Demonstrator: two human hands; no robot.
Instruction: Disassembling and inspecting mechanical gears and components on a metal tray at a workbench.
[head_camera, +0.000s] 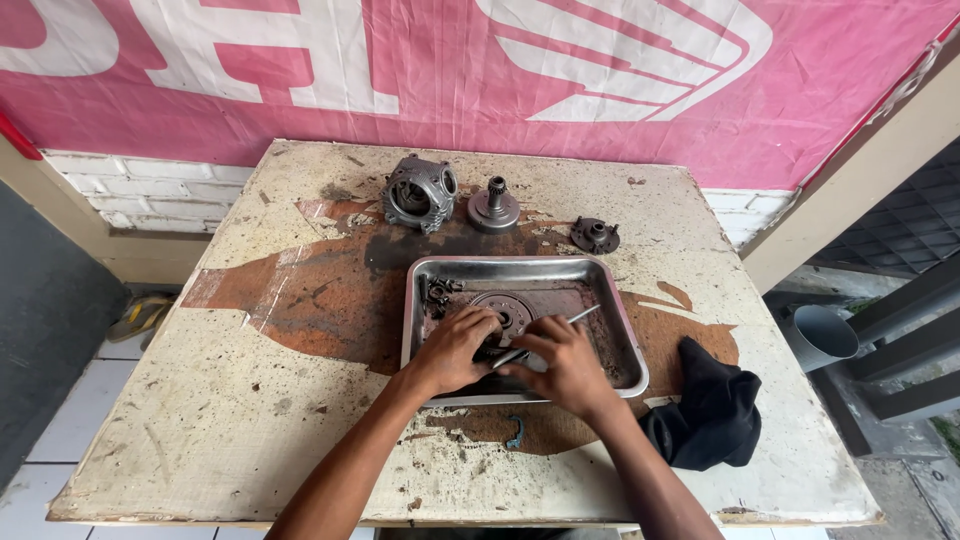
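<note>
One steel tray (618, 330), centre frame: one round, grimy disc (510, 310) is pressed by the left hand (455, 350); one thin metal rod (545, 335) is gripped by the right hand (565, 365). Three metal parts (420, 192) are laid above, one black rag (712, 405) lower right.

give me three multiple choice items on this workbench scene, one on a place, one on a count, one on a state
1. Where does the black cloth lie?
A. inside the tray
B. on the table, right of the tray
C. on the floor

2. How many loose grey metal engine parts stand on the table behind the rectangular steel tray?
A. one
B. three
C. five

3. What is the right hand doing?
A. holding a thin metal tool
B. resting flat and empty on the table
C. gripping the cloth

Answers:
1 B, the cloth sits on the worn wooden table beside the tray's right edge.
2 B, a ribbed housing, a round geared hub and a small dark flange are lined up there.
3 A, its fingers close on a slim metal tool over the round part in the tray, which the left hand touches.
</note>
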